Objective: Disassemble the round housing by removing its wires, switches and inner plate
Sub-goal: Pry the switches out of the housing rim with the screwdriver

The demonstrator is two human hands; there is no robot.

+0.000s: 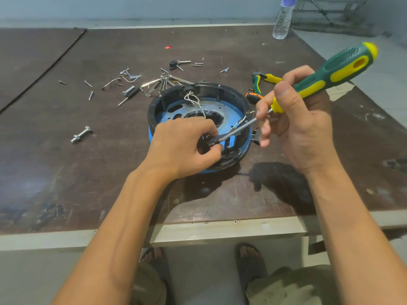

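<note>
Right hand (295,119) is gripping the screwdriver (330,71), its blade reaching across the round housing (198,89) on the table (110,172) to a small fitting (211,142) inside the housing's near wall, which the left hand (185,146) is pinching. Levering gently, keeping the blade off the white wires (192,99), seems advisable.

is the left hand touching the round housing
Touching. The head view shows the left hand lying across the near rim of the round housing, fingers pinching a small black part inside.
</note>
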